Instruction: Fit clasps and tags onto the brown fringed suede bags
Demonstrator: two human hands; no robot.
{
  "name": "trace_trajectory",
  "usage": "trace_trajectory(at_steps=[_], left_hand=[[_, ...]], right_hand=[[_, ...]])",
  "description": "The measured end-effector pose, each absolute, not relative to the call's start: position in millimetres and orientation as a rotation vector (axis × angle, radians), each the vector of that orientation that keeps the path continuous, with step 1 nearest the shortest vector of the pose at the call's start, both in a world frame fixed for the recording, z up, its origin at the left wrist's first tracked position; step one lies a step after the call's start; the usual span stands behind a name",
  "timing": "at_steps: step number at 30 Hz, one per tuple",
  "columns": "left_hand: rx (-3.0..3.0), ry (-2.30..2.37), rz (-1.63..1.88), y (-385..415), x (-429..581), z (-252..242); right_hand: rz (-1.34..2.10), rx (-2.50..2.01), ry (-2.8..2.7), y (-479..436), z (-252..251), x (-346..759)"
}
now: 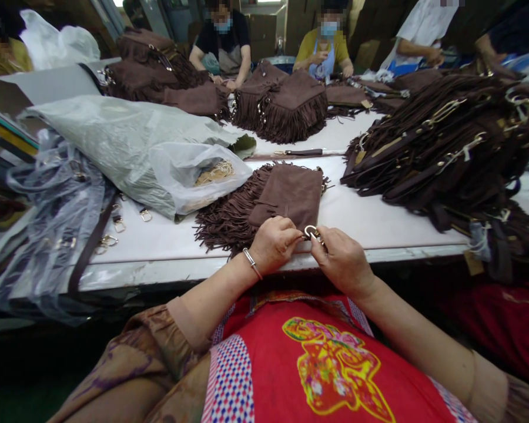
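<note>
A brown suede bag (293, 191) with long fringe lies on the white table right in front of me. At its near edge my left hand (274, 244) is closed in a pinch, touching a small dark piece that joins the gold metal clasp (310, 231); what exactly lies under its fingertips is hidden. My right hand (344, 258) is closed on the clasp from the other side, thumb and fingers pressed together. Both hands are close together above the table's front edge.
At left are loose gold clasps (110, 240), plastic-wrapped straps (66, 194) and a plastic bag (203, 176) with tan string tags. Fringed bags (436, 135) are heaped at right, with more bags (286, 97) behind. A short strap (304, 153) lies midway. Several people work across the table.
</note>
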State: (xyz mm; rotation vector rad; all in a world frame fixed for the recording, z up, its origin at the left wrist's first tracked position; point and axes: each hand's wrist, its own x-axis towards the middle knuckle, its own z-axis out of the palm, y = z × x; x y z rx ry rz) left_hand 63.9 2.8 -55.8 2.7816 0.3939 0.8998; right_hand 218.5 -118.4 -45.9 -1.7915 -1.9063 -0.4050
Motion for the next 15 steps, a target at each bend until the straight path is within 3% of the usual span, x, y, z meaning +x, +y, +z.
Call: trace_trajectory(at_steps=[15], left_hand=[[2.922, 0.544, 0.91, -9, 68, -63]], right_hand=[[-0.449, -1.902, -1.896, -117, -63, 206]])
